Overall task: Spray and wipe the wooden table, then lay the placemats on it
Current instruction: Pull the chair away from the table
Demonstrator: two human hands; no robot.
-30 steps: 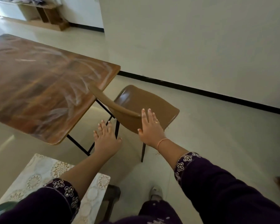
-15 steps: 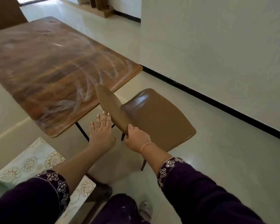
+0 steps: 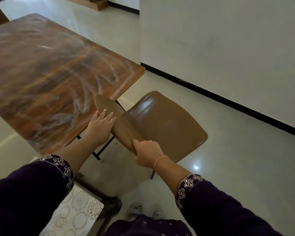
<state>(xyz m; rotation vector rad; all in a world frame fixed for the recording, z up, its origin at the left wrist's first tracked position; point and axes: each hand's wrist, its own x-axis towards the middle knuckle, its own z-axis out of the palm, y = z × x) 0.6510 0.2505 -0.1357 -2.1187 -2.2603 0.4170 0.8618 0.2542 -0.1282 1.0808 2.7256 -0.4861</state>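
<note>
A pale glossy floor meets a white wall along a black skirting strip; a brown chair stands near it.

table: left side cut by frame | right hand fingers: hidden behind chair backrest

A home dining room: wooden table, brown chair, tiled floor.

Dark purple sleeves with embroidered floral cuffs; thin wristband.
</note>
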